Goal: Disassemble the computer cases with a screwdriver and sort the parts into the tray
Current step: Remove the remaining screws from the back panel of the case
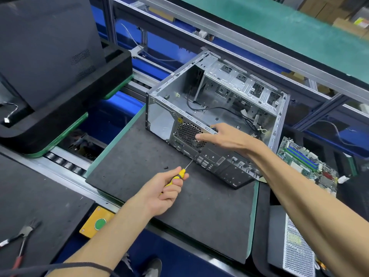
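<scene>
One head view is showing everything. The left hand (165,186) is gripping the yellow-handled screwdriver (186,168), whose shaft is pointing up and to the right, its tip meeting a screw on the rear panel of the computer case (215,108), just below the fan grille (187,134). The right hand (225,136), fingers extended, is bracing the case's top rear edge. A loose screw (165,167) is lying on the mat (139,156), just left of the shaft.

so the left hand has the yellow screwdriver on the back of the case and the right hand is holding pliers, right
Not quite. In the head view the right hand holds no pliers; it rests open on the computer case. The pliers lie on the mat at lower left. The left hand does grip the yellow screwdriver.
</scene>
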Tool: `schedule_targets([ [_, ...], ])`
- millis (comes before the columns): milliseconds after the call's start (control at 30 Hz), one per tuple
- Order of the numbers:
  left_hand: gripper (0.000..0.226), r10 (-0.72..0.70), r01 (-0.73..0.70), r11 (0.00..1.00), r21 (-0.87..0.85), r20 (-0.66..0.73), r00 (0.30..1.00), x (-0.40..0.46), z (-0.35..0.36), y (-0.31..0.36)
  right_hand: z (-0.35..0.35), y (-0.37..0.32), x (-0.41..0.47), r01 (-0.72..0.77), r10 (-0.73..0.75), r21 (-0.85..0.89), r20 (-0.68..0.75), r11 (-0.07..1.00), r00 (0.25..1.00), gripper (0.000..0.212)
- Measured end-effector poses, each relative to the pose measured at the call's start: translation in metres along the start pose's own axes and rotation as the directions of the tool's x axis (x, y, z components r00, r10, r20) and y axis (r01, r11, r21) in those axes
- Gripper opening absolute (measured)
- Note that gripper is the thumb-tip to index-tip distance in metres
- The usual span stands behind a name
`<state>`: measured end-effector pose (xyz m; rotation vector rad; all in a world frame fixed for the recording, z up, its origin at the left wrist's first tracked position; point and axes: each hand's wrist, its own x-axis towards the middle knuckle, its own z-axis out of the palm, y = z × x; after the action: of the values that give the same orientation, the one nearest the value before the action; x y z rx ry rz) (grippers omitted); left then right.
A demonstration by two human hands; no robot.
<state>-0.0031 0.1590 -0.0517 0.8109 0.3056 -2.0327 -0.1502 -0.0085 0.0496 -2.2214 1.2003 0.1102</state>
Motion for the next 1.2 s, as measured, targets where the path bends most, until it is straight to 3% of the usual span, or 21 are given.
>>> schedule_targets([
  [100, 0.022, -0.057, 0.066, 0.990, -0.121, 0.080, 0.995, -0.002, -0.001, -0.006, 0.000, -0.001, -0.002, -0.011, 0.011, 0.011, -0.002, 1.000, 1.000, 0.050],
  [133, 0.022, -0.013, 0.016, 0.998, -0.055, 0.059, 0.998, -0.002, 0.001, -0.008, 0.000, -0.001, -0.002, -0.016, 0.016, 0.012, 0.002, 1.000, 1.000, 0.050],
  [200, 0.022, 0.222, -0.197, 0.940, 0.277, -0.061, 0.973, -0.001, 0.001, -0.012, -0.001, -0.001, -0.003, -0.024, 0.024, 0.014, 0.014, 1.000, 1.000, 0.054],
  [233, 0.024, 0.409, -0.305, 0.809, 0.503, -0.109, 0.906, -0.001, 0.001, -0.013, -0.001, -0.002, -0.004, -0.025, 0.024, 0.017, 0.019, 1.000, 1.000, 0.056],
  [300, 0.028, 0.743, -0.370, 0.334, 0.867, -0.001, 0.669, -0.004, 0.000, -0.012, -0.001, -0.002, -0.005, -0.018, 0.018, 0.023, 0.020, 1.000, 1.000, 0.054],
  [333, 0.027, 0.809, -0.317, 0.083, 0.945, 0.122, 0.575, -0.006, 0.000, -0.011, -0.001, -0.003, -0.005, -0.016, 0.016, 0.027, 0.020, 1.000, 1.000, 0.052],
  [400, 0.029, 0.801, -0.189, -0.256, 0.948, 0.318, 0.508, -0.009, 0.001, -0.010, -0.001, -0.002, -0.005, -0.015, 0.015, 0.041, 0.016, 0.999, 1.000, 0.051],
  [500, 0.025, 0.749, -0.046, -0.536, 0.843, 0.500, 0.435, -0.008, -0.002, -0.012, -0.001, -0.001, -0.004, -0.006, 0.005, 0.040, 0.015, 0.999, 1.000, 0.051],
  [567, 0.022, 0.754, 0.011, -0.580, 0.815, 0.531, 0.387, -0.008, -0.002, -0.015, -0.001, 0.000, -0.003, 0.003, -0.003, 0.030, 0.018, 1.000, 1.000, 0.052],
  [700, 0.028, 0.775, -0.093, -0.501, 0.861, 0.493, 0.396, -0.007, 0.003, -0.010, 0.002, 0.008, 0.004, 0.015, -0.015, 0.047, -0.003, 0.999, 1.000, 0.052],
  [767, 0.028, 0.782, -0.197, -0.385, 0.901, 0.432, 0.450, -0.008, 0.005, -0.004, 0.004, 0.012, 0.007, 0.024, -0.023, 0.055, -0.012, 0.998, 1.000, 0.056],
  [800, 0.027, 0.787, -0.250, -0.279, 0.927, 0.370, 0.494, -0.009, 0.007, -0.001, 0.005, 0.013, 0.008, 0.027, -0.026, 0.053, -0.017, 0.998, 1.000, 0.057],
  [833, 0.027, 0.782, -0.305, -0.107, 0.946, 0.269, 0.562, -0.010, 0.009, 0.001, 0.006, 0.014, 0.009, 0.031, -0.030, 0.049, -0.019, 0.998, 0.999, 0.055],
  [867, 0.027, 0.746, -0.355, 0.141, 0.924, 0.137, 0.652, -0.009, 0.011, 0.005, 0.006, 0.015, 0.010, 0.037, -0.036, 0.046, -0.023, 0.998, 0.999, 0.050],
  [933, 0.021, 0.501, -0.334, 0.689, 0.643, -0.089, 0.861, -0.008, 0.012, 0.011, 0.007, 0.016, 0.011, 0.052, -0.051, 0.051, -0.021, 0.997, 0.999, 0.039],
  [967, 0.019, 0.331, -0.246, 0.860, 0.447, -0.122, 0.936, -0.008, 0.011, 0.013, 0.007, 0.017, 0.011, 0.057, -0.056, 0.054, -0.018, 0.997, 0.998, 0.038],
  [1000, 0.019, 0.184, -0.149, 0.953, 0.264, -0.109, 0.977, -0.009, 0.010, 0.013, 0.007, 0.017, 0.011, 0.058, -0.058, 0.051, -0.016, 0.997, 0.998, 0.039],
  [1100, 0.032, -0.022, 0.020, 0.994, -0.106, -0.020, 1.000, -0.007, 0.006, 0.010, 0.006, 0.016, 0.010, 0.051, -0.050, 0.048, -0.014, 0.998, 0.999, 0.053],
  [1200, 0.041, -0.061, 0.065, 0.973, -0.222, 0.025, 0.998, -0.008, 0.006, 0.005, 0.005, 0.014, 0.008, 0.062, -0.062, 0.070, -0.011, 0.996, 0.998, 0.048],
])
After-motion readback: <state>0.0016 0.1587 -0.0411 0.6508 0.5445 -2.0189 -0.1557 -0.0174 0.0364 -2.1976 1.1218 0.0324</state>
